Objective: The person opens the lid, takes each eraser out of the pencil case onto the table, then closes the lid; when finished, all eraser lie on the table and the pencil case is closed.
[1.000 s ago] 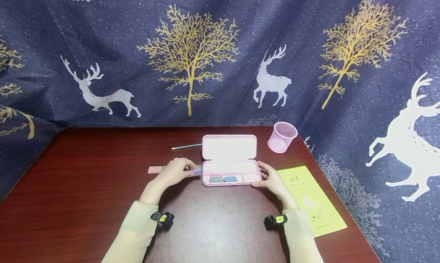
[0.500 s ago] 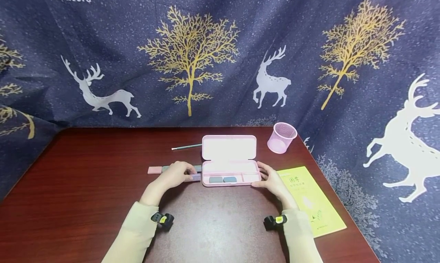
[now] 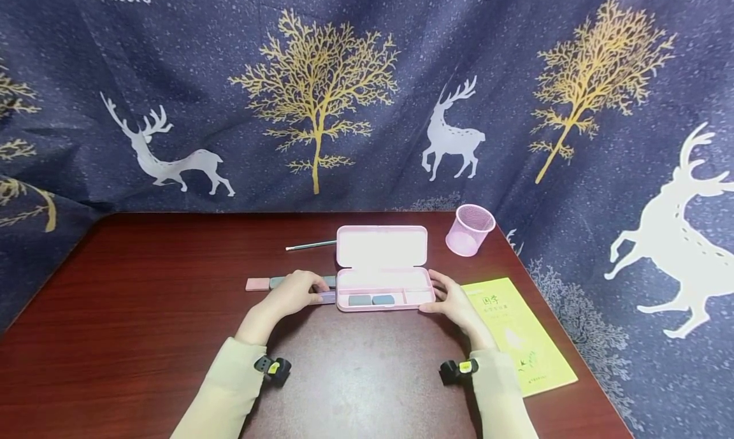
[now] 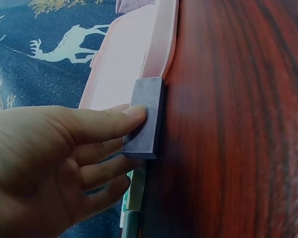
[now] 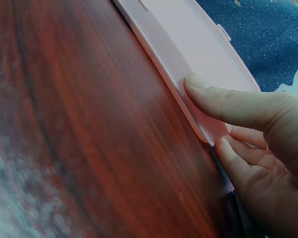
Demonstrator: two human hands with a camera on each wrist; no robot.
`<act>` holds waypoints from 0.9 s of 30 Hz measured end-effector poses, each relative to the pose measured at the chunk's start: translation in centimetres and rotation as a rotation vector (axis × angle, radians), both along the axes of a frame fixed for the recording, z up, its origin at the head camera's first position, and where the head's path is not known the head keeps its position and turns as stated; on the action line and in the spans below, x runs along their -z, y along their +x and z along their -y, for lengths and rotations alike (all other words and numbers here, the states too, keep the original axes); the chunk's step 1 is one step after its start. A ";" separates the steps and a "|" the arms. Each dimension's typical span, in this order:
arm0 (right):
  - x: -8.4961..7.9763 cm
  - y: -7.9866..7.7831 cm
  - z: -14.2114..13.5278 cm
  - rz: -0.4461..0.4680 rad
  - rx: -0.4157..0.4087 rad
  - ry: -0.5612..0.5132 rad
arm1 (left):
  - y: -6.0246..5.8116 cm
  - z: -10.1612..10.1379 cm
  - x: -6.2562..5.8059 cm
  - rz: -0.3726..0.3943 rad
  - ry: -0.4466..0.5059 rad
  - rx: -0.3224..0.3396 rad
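My left hand (image 3: 294, 291) pinches a purple rectangular eraser (image 4: 150, 116) between thumb and fingers. That eraser lies against the left end of an open pink pencil case (image 3: 385, 278), near its front corner. Inside the case's front compartment are a grey-green eraser (image 3: 360, 300) and a blue eraser (image 3: 383, 299). At the case's right end, my right hand (image 3: 451, 300) grips the wall, thumb over the rim and fingers outside, as the right wrist view confirms. Left of the case, a pink block (image 3: 257, 284) and a green block (image 3: 276, 281) lie in a row partly hidden by my left hand.
A green pencil (image 3: 311, 245) lies behind the row, its right end at the case lid. At the back right stands a pink mesh pen holder (image 3: 471, 230). Partly under my right forearm is a yellow book (image 3: 518, 337). A patterned cloth (image 3: 367, 107) hangs behind the table.
The left hand has brought the purple eraser slightly toward the table's front, uncovering a teal block behind it. The right hand keeps its hold on the case.
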State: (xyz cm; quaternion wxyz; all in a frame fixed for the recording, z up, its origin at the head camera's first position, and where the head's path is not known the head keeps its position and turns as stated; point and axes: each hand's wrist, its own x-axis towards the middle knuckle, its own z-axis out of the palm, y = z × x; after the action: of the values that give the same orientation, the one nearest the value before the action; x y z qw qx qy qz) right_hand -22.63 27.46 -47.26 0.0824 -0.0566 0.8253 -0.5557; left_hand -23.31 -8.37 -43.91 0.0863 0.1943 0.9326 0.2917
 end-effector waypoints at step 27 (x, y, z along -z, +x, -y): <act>-0.1 0.0 -0.1 -0.002 -0.007 -0.019 | -0.2 -0.3 0.5 -0.090 -0.067 -0.019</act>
State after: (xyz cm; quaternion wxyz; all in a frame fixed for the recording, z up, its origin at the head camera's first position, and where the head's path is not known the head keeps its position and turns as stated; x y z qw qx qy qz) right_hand -22.60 27.53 -47.13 0.0829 -0.0606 0.8199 -0.5633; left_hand -23.54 -8.05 -44.45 0.0480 0.1952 0.9466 0.2521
